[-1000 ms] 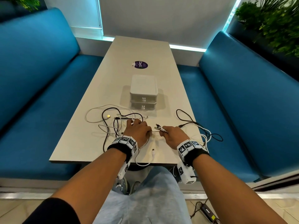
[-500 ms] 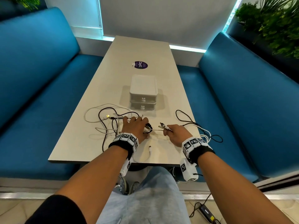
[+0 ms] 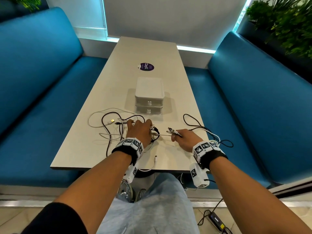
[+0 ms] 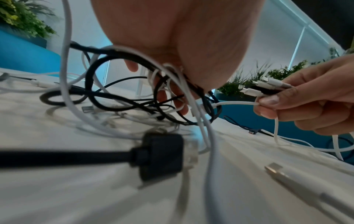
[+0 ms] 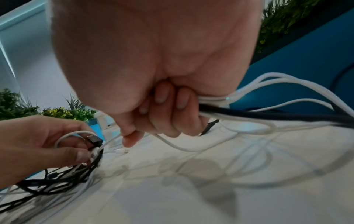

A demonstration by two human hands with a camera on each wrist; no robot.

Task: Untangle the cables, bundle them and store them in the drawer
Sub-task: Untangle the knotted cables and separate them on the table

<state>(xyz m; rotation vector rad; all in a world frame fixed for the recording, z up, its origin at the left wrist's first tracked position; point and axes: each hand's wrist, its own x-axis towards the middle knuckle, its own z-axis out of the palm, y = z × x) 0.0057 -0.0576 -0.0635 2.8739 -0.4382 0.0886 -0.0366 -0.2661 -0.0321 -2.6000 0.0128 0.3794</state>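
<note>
Left hand: the left hand (image 3: 140,130) rests on the desk (image 3: 148,51) with its fingers curled round a knot of black and white cables (image 3: 154,132); in the left wrist view loops of the tangle (image 4: 134,94) hang from under the palm and thread between the fingers.
Right hand: the right hand (image 3: 184,138) grips a bunch of plug ends (image 3: 172,130), white and black, pinched between thumb and forefinger; the plugs stick out toward the left hand. In the right wrist view the other fingers (image 5: 172,115) are curled on a bundle of white and black cords (image 5: 268,106) that trail off to the right.
Between the hands: one white cable (image 3: 164,135) runs taut from the left hand's knot to the right hand's pinch.
Cables on the desk: loose black and white loops (image 3: 108,122) lie spread left of the left hand; a black loop (image 3: 192,122) and white cords lie right of the right hand, near the desk edge. A white plug (image 3: 155,157) lies free near the front edge, its cord dropping over the edge.
Drawer: a small white two-drawer box (image 3: 149,96) stands in the middle of the desk, just beyond the cables, both drawers shut.
Desk: pale, long, with a round purple sticker (image 3: 146,66) farther back.
Around: blue benches (image 3: 42,81) on both sides, plants (image 3: 287,22) at upper right.
</note>
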